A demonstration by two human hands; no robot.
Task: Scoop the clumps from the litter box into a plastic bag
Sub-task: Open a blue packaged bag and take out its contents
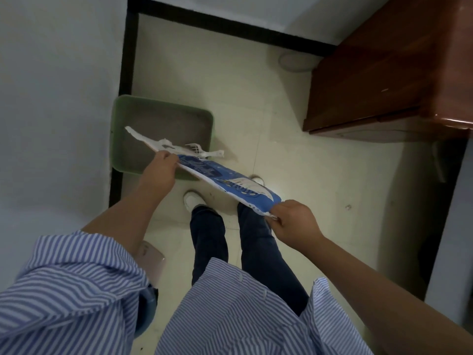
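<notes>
A blue and white plastic bag [227, 184] is held stretched almost flat in the air, just in front of and partly over the near edge of the green litter box [163, 134]. One end of the bag, with its white handles trailing over the litter box, is pinched by the left hand [161, 166]; the other end is gripped between closed fingers of the right hand [291, 221]. Grey litter is seen inside the litter box, and a white slotted scoop [195, 147] is partly visible at its near right corner, behind the bag handles. The litter box is set on a pale tiled floor [294, 175] against the wall to its left. A dark wooden cabinet [384, 80] stands well apart to the right of the litter box. White shoes [193, 199] and dark trousers are seen just in front of it.
</notes>
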